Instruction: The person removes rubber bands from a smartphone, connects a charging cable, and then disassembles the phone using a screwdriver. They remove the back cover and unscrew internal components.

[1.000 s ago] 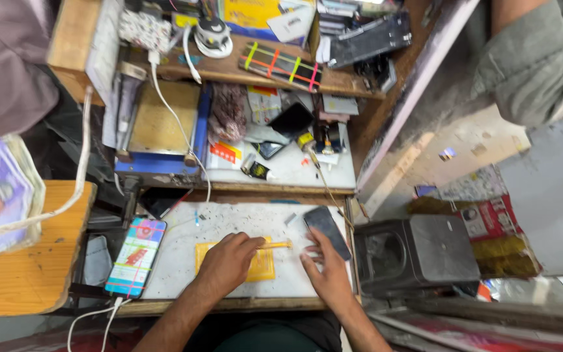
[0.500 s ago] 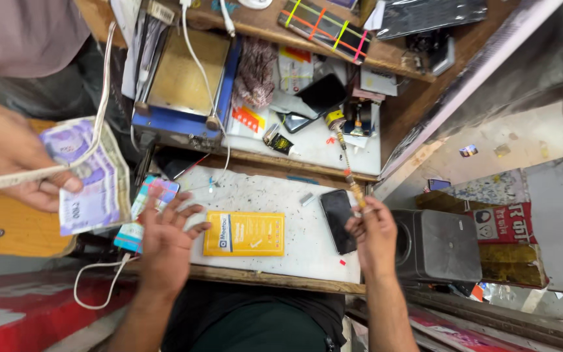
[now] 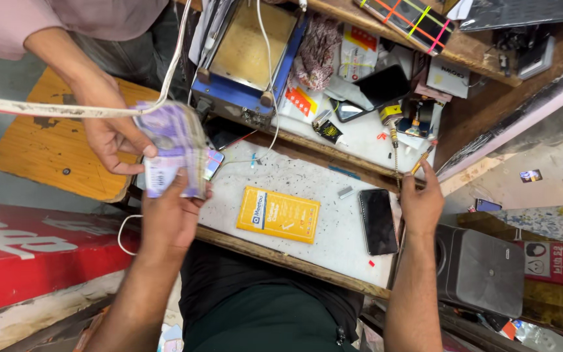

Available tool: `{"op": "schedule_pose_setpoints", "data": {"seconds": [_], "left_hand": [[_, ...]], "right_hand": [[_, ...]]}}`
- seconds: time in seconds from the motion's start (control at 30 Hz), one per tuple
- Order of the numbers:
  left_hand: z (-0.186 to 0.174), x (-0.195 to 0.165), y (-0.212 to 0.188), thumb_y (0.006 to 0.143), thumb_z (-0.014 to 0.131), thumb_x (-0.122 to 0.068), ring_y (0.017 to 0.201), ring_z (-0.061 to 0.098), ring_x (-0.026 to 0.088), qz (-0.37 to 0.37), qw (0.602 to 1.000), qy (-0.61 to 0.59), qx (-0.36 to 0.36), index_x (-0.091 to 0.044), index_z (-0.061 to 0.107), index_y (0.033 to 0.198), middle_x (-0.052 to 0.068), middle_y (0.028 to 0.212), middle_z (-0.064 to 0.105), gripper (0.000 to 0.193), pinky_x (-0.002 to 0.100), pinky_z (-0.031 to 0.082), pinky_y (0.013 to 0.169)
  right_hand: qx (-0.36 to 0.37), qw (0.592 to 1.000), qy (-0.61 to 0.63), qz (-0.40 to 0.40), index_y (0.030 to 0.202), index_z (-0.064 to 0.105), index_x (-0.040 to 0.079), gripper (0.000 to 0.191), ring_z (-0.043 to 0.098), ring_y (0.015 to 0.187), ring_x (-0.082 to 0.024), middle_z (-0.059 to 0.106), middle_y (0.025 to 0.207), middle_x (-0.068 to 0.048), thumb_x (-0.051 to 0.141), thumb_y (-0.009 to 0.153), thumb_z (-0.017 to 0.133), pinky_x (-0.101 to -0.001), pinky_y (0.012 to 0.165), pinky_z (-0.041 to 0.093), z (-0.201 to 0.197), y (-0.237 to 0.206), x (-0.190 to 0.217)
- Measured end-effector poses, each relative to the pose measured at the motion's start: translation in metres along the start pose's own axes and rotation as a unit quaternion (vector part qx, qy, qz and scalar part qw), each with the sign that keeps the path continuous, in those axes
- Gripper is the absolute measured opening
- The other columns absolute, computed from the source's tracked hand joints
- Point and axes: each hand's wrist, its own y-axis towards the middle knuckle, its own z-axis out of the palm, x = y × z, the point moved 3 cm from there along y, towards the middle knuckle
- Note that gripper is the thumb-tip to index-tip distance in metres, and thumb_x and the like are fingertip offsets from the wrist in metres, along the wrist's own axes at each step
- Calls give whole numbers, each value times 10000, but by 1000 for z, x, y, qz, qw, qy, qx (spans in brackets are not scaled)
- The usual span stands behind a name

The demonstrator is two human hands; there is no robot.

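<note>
Now, left hand (image 3: pixel 172 218) on banknotes (image 3: pixel 176 148), right hand (image 3: pixel 423 203) gripping tool (image 3: pixel 423 158)

Flat packet (image 3: pixel 278 214) mid-worktop (image 3: pixel 333 241), phone (image 3: pixel 378 221) just right, banknotes (image 3: pixel 174 150) left.
</note>
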Motion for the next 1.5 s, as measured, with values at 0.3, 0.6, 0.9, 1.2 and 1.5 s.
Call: {"op": "schedule_pose_setpoints", "data": {"seconds": [0.3,0.6,0.9,1.2,1.5], "left_hand": [[46,98,-50,1006,647,-168,976,696,200,-172,983,66,26,-22,626,1291,82,1125,723,321,366,585,775],[47,85,-38,980,656,-158,958,710,179,-165,974,134,83,30,661,1227,103,1098,742,311,352,589,840],[49,71,-26,944,679,-151,934,687,175,-112,979,159,59,-43,627,1257,49,1096,711,336,336,584,651],[-6,-39,41,998,614,-79,830,729,213,64,986,78,-132,-78,567,1341,89,1156,706,346,344,580,527],[-26,-73,65,1048,583,-62,838,735,233,94,965,111,-218,-65,558,1380,114,1175,717,332,325,577,527]], "right_hand": [[334,884,309,-112,1426,501,-15,630,692,993,-110,699,1207,-89,25,843,734,-269,816,558,53,-118,90],[295,876,379,44,1106,745,-13,240,678,882,-74,777,994,-37,144,924,746,-252,792,572,72,-108,88],[318,837,435,96,1363,554,23,431,709,783,-155,688,1200,-99,263,1006,533,-286,578,567,94,-118,80],[256,887,381,61,1158,705,-33,321,678,678,-130,776,1026,-131,202,1051,514,-252,558,524,62,-135,25],[236,941,237,47,938,806,12,106,716,618,-102,790,764,-66,78,861,777,-240,551,543,53,-156,23]]}}
